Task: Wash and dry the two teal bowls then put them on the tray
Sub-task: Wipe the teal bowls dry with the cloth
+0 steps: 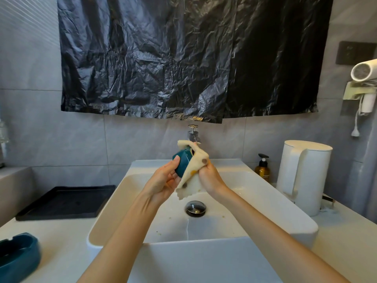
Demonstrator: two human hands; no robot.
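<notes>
1. Your left hand (164,181) is gripping one teal bowl (182,163), with the thumb lying along its side and the fingers curling under it, and you are holding it tilted in the air.
2. Your right hand (210,178) is clutching a cream cloth (193,170) with brown and orange spots and is pressing it against the right side of that bowl. The cloth is draping over the bowl's top and hanging down between your two hands.
3. You are holding both bowl and cloth above the back half of the white sink (146,165), just in front of the tap (193,135) and over the metal drain (195,208). A few small specks are lying on the basin floor near the drain.
4. Your second teal bowl (18,254) is sitting mouth up at the front left corner of the counter (67,237), partly cut off by the edge of the view and well apart from your hands.
5. Your black tray (65,203) is lying flat on the left part of the counter, behind the second bowl and just beside the sink's left wall.
6. On the counter to the right of the sink, an amber pump bottle (262,169) is standing near the back edge, and a tall white jug (304,180) with a handle is standing just beside it.
7. On the wall, a crumpled black plastic sheet (183,58) is hanging above the tap, and a white hair dryer (364,71) is resting in a holder at the far right.
</notes>
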